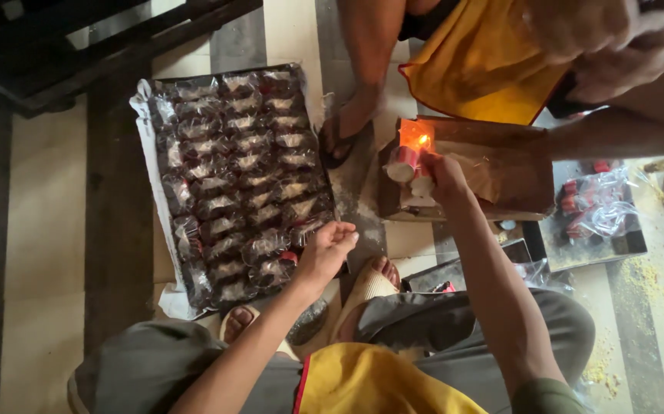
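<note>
My left hand (327,248) reaches to the near right corner of a dark tray (144,153) filled with rows of small sweets wrapped in clear plastic (249,165); its fingertips are pinched at the edge of a wrapped piece there. My right hand (441,175) is over a brown wooden block (500,172), holding a small plastic-wrapped packet close to a candle flame (421,140). A red and white candle (402,162) lies on the block beside that hand.
Another person sits opposite, with a foot in a sandal (345,130), yellow cloth (485,61) and hands (608,42) at the top right. A second tray with red-wrapped items in plastic (594,207) sits at right. Yellow crumbs (654,276) lie scattered on the tiled floor.
</note>
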